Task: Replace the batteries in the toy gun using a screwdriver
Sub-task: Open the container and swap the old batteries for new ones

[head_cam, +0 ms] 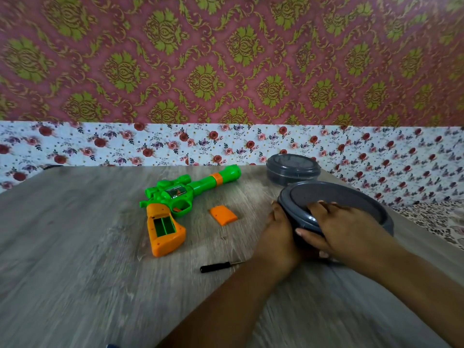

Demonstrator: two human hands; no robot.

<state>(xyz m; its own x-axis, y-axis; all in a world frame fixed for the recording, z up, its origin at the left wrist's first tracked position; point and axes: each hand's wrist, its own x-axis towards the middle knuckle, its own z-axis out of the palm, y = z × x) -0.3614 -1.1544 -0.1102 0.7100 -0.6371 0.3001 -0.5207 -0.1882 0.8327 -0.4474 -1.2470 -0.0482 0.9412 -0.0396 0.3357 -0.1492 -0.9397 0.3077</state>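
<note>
A green and orange toy gun (180, 197) lies on the wooden table (75, 247), its grip's battery compartment (164, 226) open and empty. The orange compartment cover (223, 215) lies loose to its right. A small black-handled screwdriver (217, 267) rests nearer to me. My left hand (278, 234) grips the side of a round grey lidded container (336, 197). My right hand (344, 227) lies over the lid's near rim, fingers curled on it.
A second, smaller grey round container (292, 169) with its lid on stands behind the first, near the table's far edge. Floral cloth covers the wall behind and the area to the right of the table.
</note>
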